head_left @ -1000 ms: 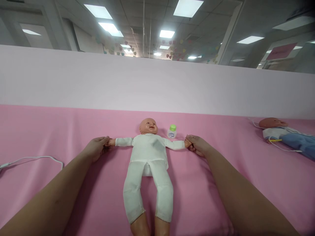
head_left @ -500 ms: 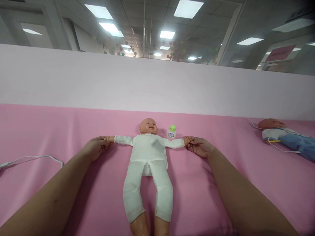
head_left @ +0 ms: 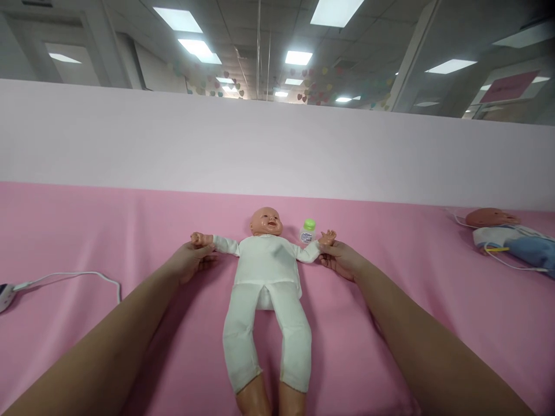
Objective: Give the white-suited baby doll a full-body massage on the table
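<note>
A baby doll in a white top and trousers lies face up, its head toward the wall and both arms stretched out sideways. My left hand is closed on the wrist of the doll's arm at image left, thumb on top. At image right my right hand pinches the other arm near the wrist, and the doll's small hand shows above my fingers. Beside the doll's head stands a small clear bottle with a green cap, close to that arm.
Pink sheet covers the surface, with a white wall panel and glass behind. A second doll in white and blue clothing lies at far right with thin tubing. A white cable runs to a device at far left.
Both my hands have moved inward, from the doll's hands to its wrists, so the doll's hands now show. The view has shifted slightly left.
</note>
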Available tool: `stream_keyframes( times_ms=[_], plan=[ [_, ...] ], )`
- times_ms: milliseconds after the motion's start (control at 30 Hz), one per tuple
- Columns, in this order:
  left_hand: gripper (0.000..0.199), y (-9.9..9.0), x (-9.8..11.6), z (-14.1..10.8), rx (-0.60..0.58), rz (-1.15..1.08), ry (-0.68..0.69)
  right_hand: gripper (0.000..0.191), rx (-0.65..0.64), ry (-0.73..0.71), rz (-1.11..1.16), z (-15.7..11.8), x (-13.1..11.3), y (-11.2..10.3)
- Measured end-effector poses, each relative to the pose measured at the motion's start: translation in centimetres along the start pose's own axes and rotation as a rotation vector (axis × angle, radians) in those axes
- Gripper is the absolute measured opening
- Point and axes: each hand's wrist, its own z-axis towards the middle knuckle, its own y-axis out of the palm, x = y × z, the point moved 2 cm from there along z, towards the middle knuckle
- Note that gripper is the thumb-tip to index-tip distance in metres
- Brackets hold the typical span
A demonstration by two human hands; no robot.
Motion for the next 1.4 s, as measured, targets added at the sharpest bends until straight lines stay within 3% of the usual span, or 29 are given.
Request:
stream_keyframes(
  times_ms=[200,300,400,533,700,800,900,1033,1167,1267,1400],
  plan=[
    [0.016,-1.1,-0.4,1.1,0.140,-0.135,-0.063,0.016,0.255,-0.019,-0.021,1.0,0.2,-1.9],
    [0.013,-0.8,0.0,0.8,0.168,-0.133,-0.019,0.023,0.290,-0.069,-0.069,1.2,0.0,-1.6],
    [0.019,1.0,1.2,-0.8,0.210,0.002,0.184,0.029,0.281,-0.244,-0.163,0.6,-0.9,0.2],
    [0.022,4.9,2.2,-3.6,0.313,0.407,0.396,0.045,0.300,-0.481,-0.453,-1.4,-1.9,4.7],
    [0.031,8.9,0.9,-4.2,0.071,0.774,0.769,0.039,0.000,-0.822,-0.935,-3.5,-1.6,9.6],
    [0.038,9.3,0.1,-3.5,-0.063,0.960,0.872,0.040,-0.111,-0.956,-1.124,-4.0,-1.1,10.4],
    [0.041,9.1,-0.3,-2.9,-0.117,1.113,0.914,0.041,-0.137,-0.965,-1.227,-4.0,-1.0,10.5],
    [0.043,8.8,-0.5,-2.7,-0.128,1.150,0.903,0.044,-0.134,-0.989,-1.282,-3.9,-0.8,11.1],
    [0.043,8.3,-0.6,-2.8,-0.043,1.012,0.821,0.040,-0.065,-0.982,-1.150,-3.6,-0.6,10.7],
    [0.040,7.5,-0.4,-2.3,0.048,0.790,0.655,0.035,0.185,-0.814,-0.895,-2.8,-0.7,8.5],
    [0.036,5.9,-0.6,-0.8,0.270,0.249,0.316,0.043,0.525,-0.532,-0.552,-1.1,-0.6,4.4]
  ],
)
